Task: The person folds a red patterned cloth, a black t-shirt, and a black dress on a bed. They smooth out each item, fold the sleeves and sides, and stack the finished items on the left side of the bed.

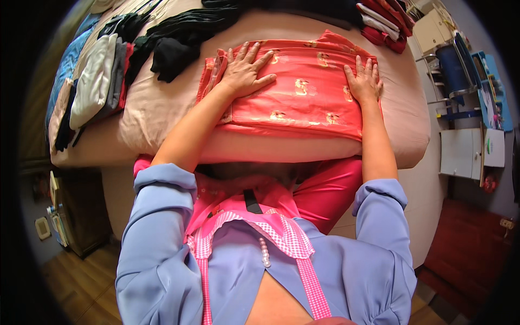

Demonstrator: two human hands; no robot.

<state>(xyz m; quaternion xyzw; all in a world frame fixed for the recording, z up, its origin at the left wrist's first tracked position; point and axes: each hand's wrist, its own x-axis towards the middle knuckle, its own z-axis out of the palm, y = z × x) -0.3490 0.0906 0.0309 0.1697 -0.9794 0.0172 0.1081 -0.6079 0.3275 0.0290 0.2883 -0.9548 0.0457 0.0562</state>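
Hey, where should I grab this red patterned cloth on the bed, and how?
Probably the red patterned cloth is best gripped at its left and right edges, from both sides and slightly underneath: it lies flat, wide and layered, with the left hand and right hand resting near those ends.

The peach-covered bed [157,116] carries a folded red patterned cloth [300,100] at its near middle, folded clothes [95,81] at left, black garments [176,57] farther back, and a red-and-white pile [382,24] far right.

Red cloth [303,89] partly hidden beneath left hand [245,73], dark garments [309,10] cut off at top edge
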